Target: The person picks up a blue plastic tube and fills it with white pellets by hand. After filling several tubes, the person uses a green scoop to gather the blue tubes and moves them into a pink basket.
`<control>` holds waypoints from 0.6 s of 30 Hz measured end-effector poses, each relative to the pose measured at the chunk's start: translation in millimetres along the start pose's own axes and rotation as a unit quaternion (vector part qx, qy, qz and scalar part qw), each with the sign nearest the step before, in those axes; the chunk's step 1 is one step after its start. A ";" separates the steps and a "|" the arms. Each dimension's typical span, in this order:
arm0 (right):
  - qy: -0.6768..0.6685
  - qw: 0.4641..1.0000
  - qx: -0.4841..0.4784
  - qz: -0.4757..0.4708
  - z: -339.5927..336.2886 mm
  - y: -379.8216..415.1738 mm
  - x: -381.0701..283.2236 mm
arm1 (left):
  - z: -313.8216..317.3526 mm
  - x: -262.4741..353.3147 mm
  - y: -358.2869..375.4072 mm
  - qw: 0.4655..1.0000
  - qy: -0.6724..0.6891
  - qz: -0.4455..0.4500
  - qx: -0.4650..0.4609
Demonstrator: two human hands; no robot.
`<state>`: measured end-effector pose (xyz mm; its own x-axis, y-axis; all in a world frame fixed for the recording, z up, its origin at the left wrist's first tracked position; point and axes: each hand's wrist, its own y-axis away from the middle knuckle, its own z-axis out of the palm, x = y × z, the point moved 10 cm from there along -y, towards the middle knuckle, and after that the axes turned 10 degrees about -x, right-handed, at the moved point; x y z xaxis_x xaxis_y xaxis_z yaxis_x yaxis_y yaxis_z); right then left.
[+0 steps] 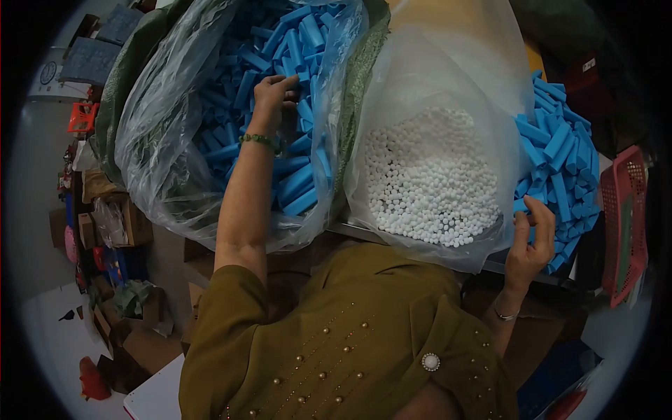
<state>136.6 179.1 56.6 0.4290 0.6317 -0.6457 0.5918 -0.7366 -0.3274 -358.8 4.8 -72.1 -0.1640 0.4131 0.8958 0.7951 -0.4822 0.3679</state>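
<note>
From the head view, the left hand (274, 94) reached into the clear bag (161, 140) at 11 o'clock, its grip curled closed around blue foam tubes (294, 178). The right hand (532, 241), at 3 o'clock, was half-open, fingers touching the blue pile (560, 150) beside the bag of white beads (430, 182).

No word, brand or number can be read anywhere in this view. The round clock face (47, 73) on the wall at the upper left carries marks around its rim, but they are too small and blurred to make out. A small pale tag (589, 65) on the dark shelving at the upper right is likewise illegible.
</note>
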 end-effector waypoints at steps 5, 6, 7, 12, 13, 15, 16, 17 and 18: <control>-0.029 0.999 -0.004 -0.014 1.9 1.5 -14.1 | 1.2 13.4 33.8 0.980 0.190 0.052 -0.022; -0.054 0.999 -0.008 -0.002 3.4 3.2 -13.8 | 7.9 30.0 53.2 0.968 0.215 0.112 -0.059; -0.053 0.999 -0.007 0.002 5.4 4.2 -15.0 | 13.8 46.4 75.9 0.951 0.239 0.170 -0.095; -0.154 0.982 -0.092 -0.053 40.8 -5.5 -50.5 | 83.2 82.5 195.2 0.919 0.154 0.316 -0.178; -0.198 0.973 -0.108 -0.037 51.7 -7.5 -54.7 | 109.6 79.0 212.5 0.907 0.177 0.307 -0.228; -0.250 0.957 -0.146 -0.002 71.2 -6.3 -58.3 | 152.4 68.7 237.1 0.894 0.062 0.366 -0.252; -0.259 0.951 -0.170 0.015 79.3 -3.9 -57.0 | 172.9 57.9 244.5 0.883 0.001 0.379 -0.275; -0.249 0.954 -0.165 0.025 84.1 -1.7 -52.2 | 185.3 50.8 247.8 0.881 0.009 0.376 -0.287; -0.349 0.920 -0.150 0.093 95.1 4.4 -34.4 | 197.7 46.3 252.1 0.877 -0.010 0.377 -0.297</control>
<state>59.5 131.2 11.7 0.0619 0.1147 -0.9915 0.7593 -0.6501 -0.0278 -50.5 55.1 12.8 0.2926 -0.1848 0.9382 0.2272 -0.9396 -0.2559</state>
